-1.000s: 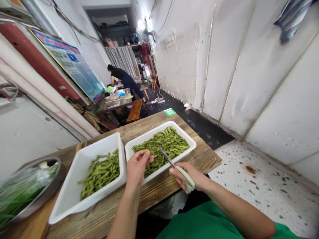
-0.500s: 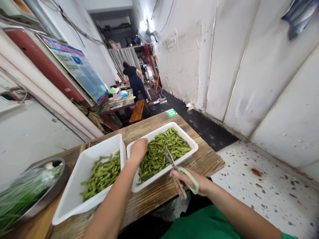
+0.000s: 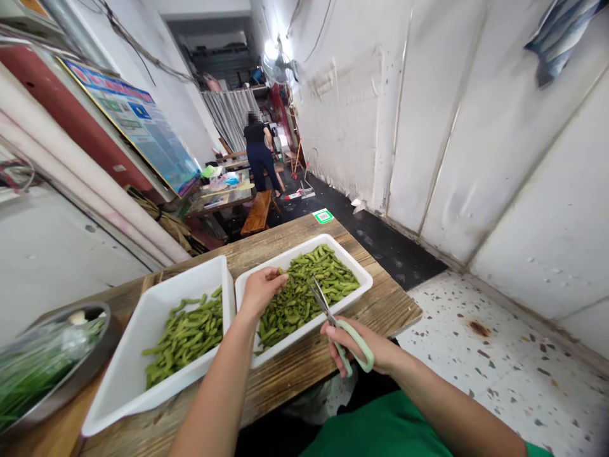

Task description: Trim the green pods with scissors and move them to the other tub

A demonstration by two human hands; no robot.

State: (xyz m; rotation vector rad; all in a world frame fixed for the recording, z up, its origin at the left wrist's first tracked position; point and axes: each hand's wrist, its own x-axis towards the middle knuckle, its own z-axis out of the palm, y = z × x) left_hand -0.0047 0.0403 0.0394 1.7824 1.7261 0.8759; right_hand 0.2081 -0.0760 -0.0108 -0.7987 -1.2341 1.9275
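Two arms [image 3: 212, 390] extend, right hand [image 3: 380, 351] gripping parted scissors [image 3: 329, 315], left hand [image 3: 259, 291] curled above pods [image 3: 328, 273], its grasp unclear

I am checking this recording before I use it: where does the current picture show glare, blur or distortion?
Head view, top: strong glare around the lamp; head view, lower left: leafy greens look soft and stretched; head view, centre: scissors and green pods look fairly clear; head view, back: pixelation covers the far person's head.
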